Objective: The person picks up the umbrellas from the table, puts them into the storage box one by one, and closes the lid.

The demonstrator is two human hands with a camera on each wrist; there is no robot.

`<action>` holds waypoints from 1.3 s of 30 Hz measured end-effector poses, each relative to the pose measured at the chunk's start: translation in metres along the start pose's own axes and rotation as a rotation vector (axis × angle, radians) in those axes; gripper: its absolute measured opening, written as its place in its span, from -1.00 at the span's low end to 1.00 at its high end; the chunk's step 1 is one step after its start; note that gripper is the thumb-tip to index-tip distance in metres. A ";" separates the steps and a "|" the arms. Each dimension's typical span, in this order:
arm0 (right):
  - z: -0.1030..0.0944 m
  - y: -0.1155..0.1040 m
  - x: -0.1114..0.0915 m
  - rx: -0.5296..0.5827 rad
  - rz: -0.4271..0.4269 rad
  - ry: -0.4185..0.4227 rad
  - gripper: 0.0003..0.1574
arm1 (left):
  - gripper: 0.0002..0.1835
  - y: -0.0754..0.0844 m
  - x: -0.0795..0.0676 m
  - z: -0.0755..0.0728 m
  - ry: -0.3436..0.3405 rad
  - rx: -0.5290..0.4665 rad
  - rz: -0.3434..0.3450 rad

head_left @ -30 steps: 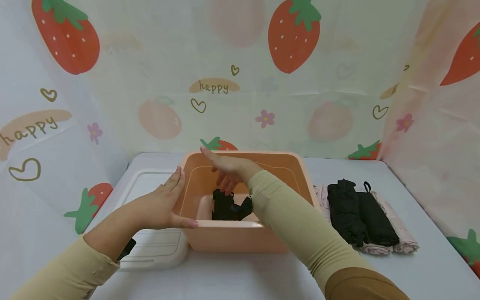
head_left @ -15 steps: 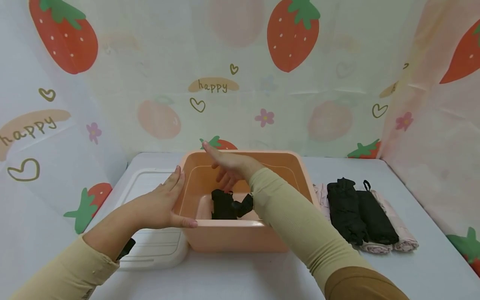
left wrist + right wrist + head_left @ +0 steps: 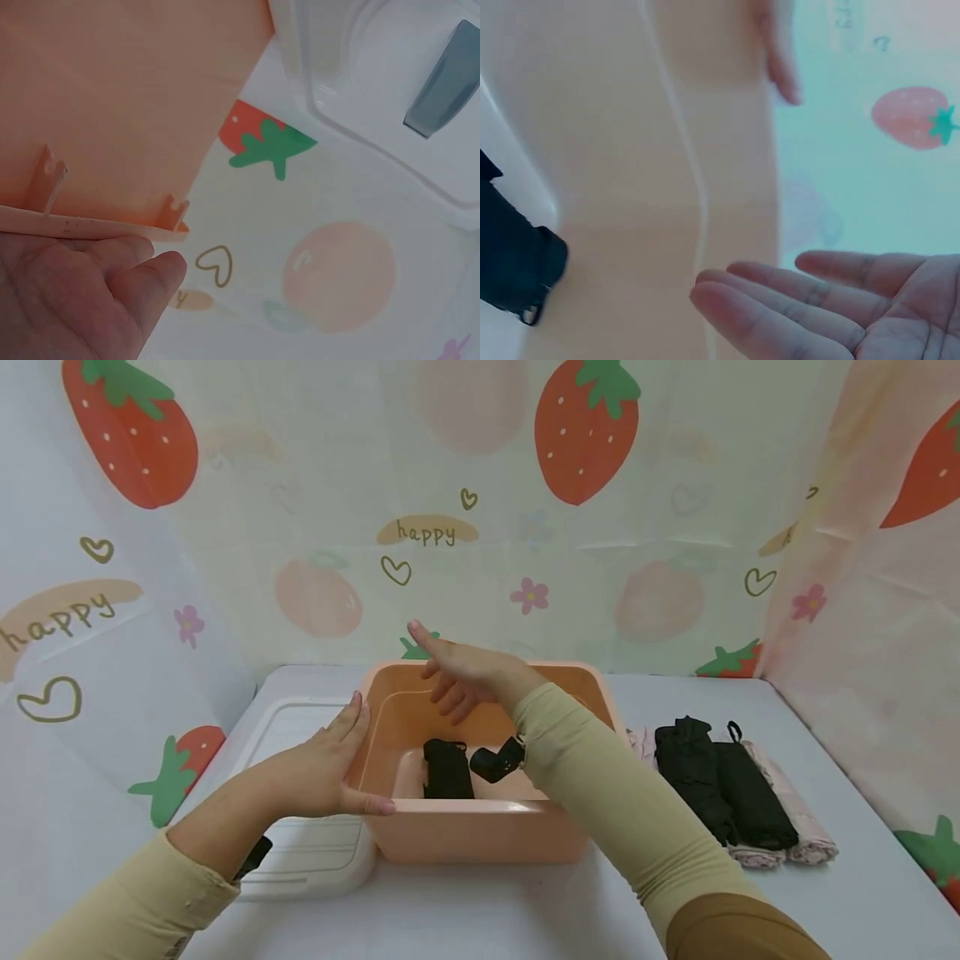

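The left hand [image 3: 318, 777] lies with straight fingers along the outside of the bin [image 3: 480, 831], its thumb on the near rim. The right hand [image 3: 472, 675] is over the bin, fingers loosely extended and holding nothing, thumb pointing up and away. Below those fingertips and apart from them, the black roll [image 3: 447, 770] lies on the bin's floor. A dark gadget [image 3: 497, 762] just beside the right cuff is probably a wrist camera, though half hidden. Outside the left fingers sits the white lid [image 3: 315, 860]; well right of the right fingers, two black bundles [image 3: 693, 785] rest with pink ones [image 3: 813, 847].
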State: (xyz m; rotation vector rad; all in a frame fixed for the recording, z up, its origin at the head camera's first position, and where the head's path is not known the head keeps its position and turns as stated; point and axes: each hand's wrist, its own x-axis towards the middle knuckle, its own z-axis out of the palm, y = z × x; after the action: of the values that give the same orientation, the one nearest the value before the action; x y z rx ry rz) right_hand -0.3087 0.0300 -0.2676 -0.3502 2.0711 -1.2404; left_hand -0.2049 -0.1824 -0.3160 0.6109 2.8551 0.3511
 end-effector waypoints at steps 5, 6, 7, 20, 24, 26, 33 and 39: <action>-0.010 -0.008 -0.020 -0.046 -0.066 0.035 0.23 | 0.48 0.001 0.000 0.000 0.004 -0.005 -0.001; -0.013 -0.010 -0.024 -0.048 -0.078 0.046 0.21 | 0.48 0.001 0.000 0.000 0.007 -0.004 0.000; -0.016 -0.012 -0.029 -0.050 -0.089 0.053 0.20 | 0.47 0.001 -0.001 0.000 0.009 -0.004 0.003; -0.050 -0.015 -0.073 0.008 -0.159 0.105 0.11 | 0.46 0.002 -0.003 -0.002 0.021 -0.011 0.007; -0.065 -0.007 -0.093 0.003 -0.213 0.138 0.11 | 0.47 0.003 -0.003 -0.002 0.019 -0.018 0.004; -0.074 0.000 -0.103 0.005 -0.230 0.158 0.10 | 0.47 0.003 -0.002 -0.001 0.018 -0.017 0.006; -0.109 0.031 -0.139 -0.029 -0.240 0.238 0.11 | 0.46 0.004 -0.004 -0.001 0.016 -0.026 0.011; -0.137 0.062 -0.168 -0.083 -0.170 0.319 0.14 | 0.47 0.004 -0.003 -0.002 0.019 -0.028 0.012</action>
State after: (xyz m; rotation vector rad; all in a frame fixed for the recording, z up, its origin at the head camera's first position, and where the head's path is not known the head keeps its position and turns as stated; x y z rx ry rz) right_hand -0.2721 0.2441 -0.2075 -0.3936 2.4104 -1.3862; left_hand -0.2009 -0.1809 -0.3130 0.6236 2.8609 0.4001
